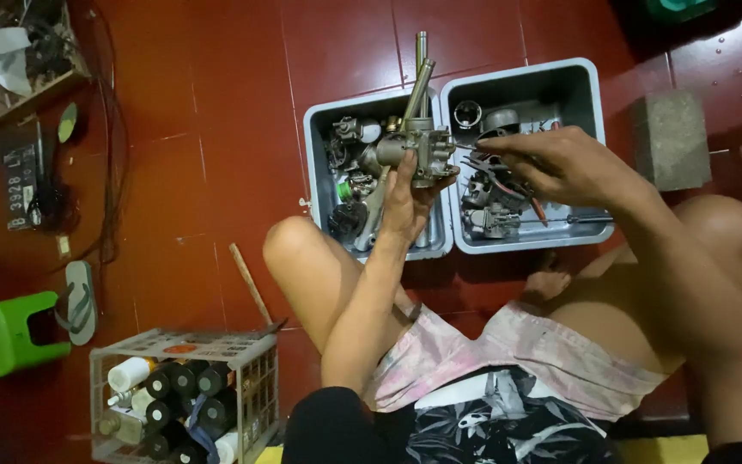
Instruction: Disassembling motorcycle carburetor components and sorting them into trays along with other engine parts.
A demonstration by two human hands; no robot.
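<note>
My left hand [408, 199] holds up a metal carburetor [420, 142] over the left grey bin [318, 137]. My right hand [560, 163] grips pliers [489, 168] whose tips reach toward the carburetor's right side. Both hands hover above two grey plastic bins; the right bin [594, 94] holds more carburetor bodies and small metal parts.
I sit on a red tiled floor with knees spread. A wire crate [255, 369] of spray cans and bottles stands at lower left. A green stool [6, 335], a sandal [79, 301], a wooden-handled tool [249, 282] and a grey block [670, 137] lie around.
</note>
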